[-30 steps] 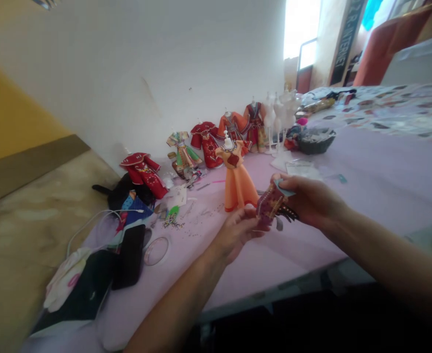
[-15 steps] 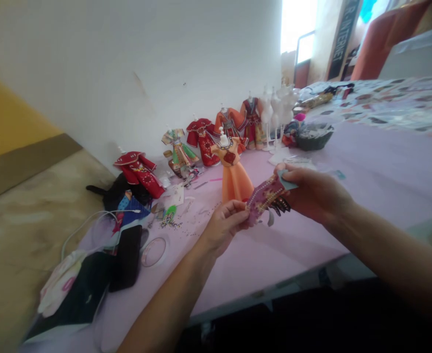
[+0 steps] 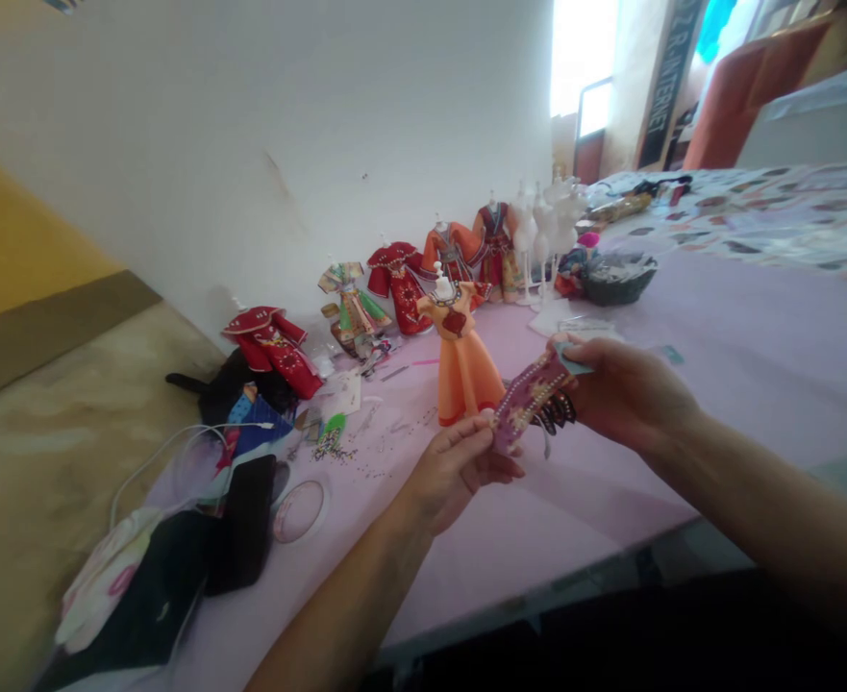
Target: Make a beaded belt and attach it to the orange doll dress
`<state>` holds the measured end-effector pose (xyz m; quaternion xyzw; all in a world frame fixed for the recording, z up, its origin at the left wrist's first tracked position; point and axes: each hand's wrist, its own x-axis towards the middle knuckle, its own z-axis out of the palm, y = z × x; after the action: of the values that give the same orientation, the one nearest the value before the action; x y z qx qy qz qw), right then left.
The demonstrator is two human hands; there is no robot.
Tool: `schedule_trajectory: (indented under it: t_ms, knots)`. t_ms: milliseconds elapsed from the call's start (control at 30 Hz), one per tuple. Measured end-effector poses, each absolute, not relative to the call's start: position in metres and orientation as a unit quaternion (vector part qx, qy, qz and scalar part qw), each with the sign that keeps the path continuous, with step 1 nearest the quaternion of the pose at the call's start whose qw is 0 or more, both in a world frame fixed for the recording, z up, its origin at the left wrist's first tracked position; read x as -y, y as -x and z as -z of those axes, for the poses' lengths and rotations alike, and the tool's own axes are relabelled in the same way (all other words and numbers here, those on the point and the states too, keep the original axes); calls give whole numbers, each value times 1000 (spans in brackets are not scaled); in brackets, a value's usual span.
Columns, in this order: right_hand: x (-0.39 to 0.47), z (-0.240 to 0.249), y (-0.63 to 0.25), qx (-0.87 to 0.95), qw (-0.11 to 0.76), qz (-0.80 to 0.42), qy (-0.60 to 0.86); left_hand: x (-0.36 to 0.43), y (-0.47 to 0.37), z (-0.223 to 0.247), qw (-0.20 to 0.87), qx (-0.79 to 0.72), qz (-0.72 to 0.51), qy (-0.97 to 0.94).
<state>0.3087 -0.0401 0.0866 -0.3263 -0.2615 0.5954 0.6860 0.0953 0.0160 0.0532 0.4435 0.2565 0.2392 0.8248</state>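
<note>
Between my hands a purple strip of trim (image 3: 531, 399) with rows of pale beads and gold patterning is stretched at a slant. My left hand (image 3: 459, 466) pinches its lower left end between thumb and fingers. At the upper right end my right hand (image 3: 621, 384) grips the strip along with a small teal card (image 3: 571, 361). Dark beaded loops (image 3: 557, 413) hang below the strip by my right fingers. Just behind my left hand an orange miniature dress (image 3: 466, 370) stands on a small white dress form, a dark red patch on its bodice.
Several miniature costumes (image 3: 398, 288) line the wall, with bare white mannequins (image 3: 528, 245) and a dark basket (image 3: 617, 279) to their right. Scattered beads (image 3: 333, 447), a tape roll (image 3: 300, 509), a black phone (image 3: 244, 524) and a white cable (image 3: 153, 442) lie at left.
Both hands have shifted slightly right with the purple trim, and its beaded face shows more clearly. My left lower fingers have spread out a little. The view has tilted slightly.
</note>
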Motion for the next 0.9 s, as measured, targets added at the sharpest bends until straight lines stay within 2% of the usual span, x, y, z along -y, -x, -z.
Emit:
schedule_trajectory:
  t_ms: [300, 600, 900]
  knots:
    - [37, -85, -310, 172, 683, -640, 307, -15, -101, -48, 839, -215, -261, -426]
    - [33, -83, -310, 125, 694, -649, 287, -20, -97, -57, 800, -326, -298, -405]
    - [27, -72, -307, 132, 684, -656, 289, -30, -84, -66, 800, -330, -322, -384]
